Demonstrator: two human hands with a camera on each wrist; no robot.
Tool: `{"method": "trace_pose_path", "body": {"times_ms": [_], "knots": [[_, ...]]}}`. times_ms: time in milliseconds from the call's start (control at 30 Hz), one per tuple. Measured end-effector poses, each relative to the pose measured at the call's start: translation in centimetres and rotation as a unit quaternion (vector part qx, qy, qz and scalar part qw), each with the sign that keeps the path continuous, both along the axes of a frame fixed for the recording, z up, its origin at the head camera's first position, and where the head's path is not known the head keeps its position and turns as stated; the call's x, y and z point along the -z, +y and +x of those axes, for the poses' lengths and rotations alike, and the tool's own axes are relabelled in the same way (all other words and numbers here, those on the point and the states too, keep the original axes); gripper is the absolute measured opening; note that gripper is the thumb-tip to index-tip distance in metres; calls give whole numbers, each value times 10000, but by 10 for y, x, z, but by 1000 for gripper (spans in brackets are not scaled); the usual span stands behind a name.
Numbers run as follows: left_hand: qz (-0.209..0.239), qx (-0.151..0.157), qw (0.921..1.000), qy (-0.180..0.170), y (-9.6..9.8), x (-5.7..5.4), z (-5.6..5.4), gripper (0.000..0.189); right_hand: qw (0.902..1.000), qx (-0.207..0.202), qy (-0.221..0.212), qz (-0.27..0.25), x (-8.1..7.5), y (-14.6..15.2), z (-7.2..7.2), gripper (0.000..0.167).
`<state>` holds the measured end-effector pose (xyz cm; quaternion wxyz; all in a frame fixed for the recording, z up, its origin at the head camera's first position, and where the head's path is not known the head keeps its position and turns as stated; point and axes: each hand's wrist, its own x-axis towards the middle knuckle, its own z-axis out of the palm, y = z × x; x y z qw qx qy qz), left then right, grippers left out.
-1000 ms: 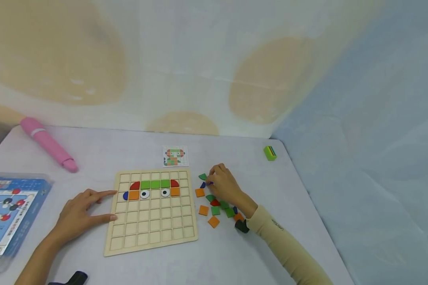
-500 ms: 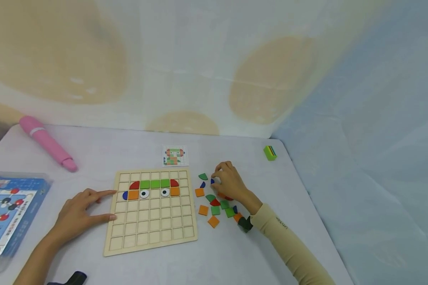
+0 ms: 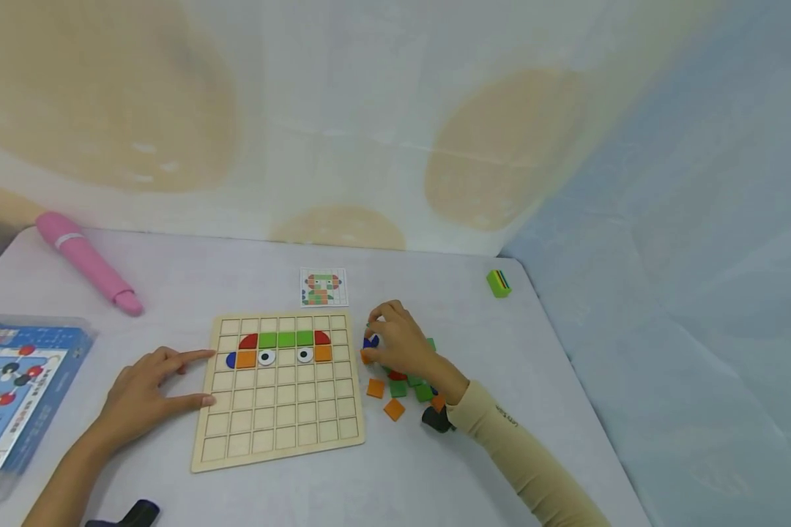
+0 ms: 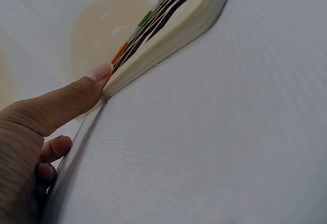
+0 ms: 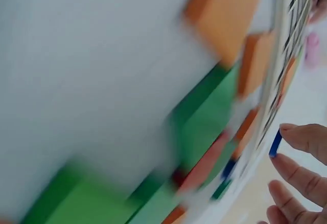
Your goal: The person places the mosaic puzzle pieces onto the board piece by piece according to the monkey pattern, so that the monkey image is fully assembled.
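My right hand (image 3: 405,344) pinches a small flat blue piece (image 5: 276,143) between thumb and fingertip, just past the right edge of a wooden grid board (image 3: 277,417). Index finger and thumb of my left hand (image 3: 146,386) are stretched out and touch the board's left edge. In the left wrist view the thumb (image 4: 71,101) presses on that edge. On the board lie a row of green squares (image 3: 286,339) between two red quarter rounds, orange squares (image 3: 246,359), two eye discs (image 3: 266,357) and a blue half round (image 3: 231,360).
Loose orange (image 3: 394,409), green (image 3: 398,389) and red pieces lie right of the board, partly under my right hand. A pattern card (image 3: 324,288) is behind the board. A pink tube-shaped object (image 3: 92,263), a blue boxed set (image 3: 20,399) and a green block (image 3: 499,283) lie further out.
My right hand first drew back right with the blue piece, then moved left toward the board's edge. The left hand stays at the board.
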<state>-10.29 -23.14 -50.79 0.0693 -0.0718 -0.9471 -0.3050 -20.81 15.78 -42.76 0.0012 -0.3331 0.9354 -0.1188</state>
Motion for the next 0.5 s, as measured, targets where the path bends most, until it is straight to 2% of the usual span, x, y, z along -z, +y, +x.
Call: {"method": "trace_pose_path", "body": {"times_ms": [100,233,500], "knots": [[-19,-7,10000,-15,0,1,0,74,9998,-184,-115,3,0,-15,5,22],[-6,-10,9999,-111,1,0,1,74,9993,-174,-248,205,4,-28,6,22],[34,2,9999,-101,0,-1,1,74,9993,-169,-179,281,8,-39,5,22]]}}
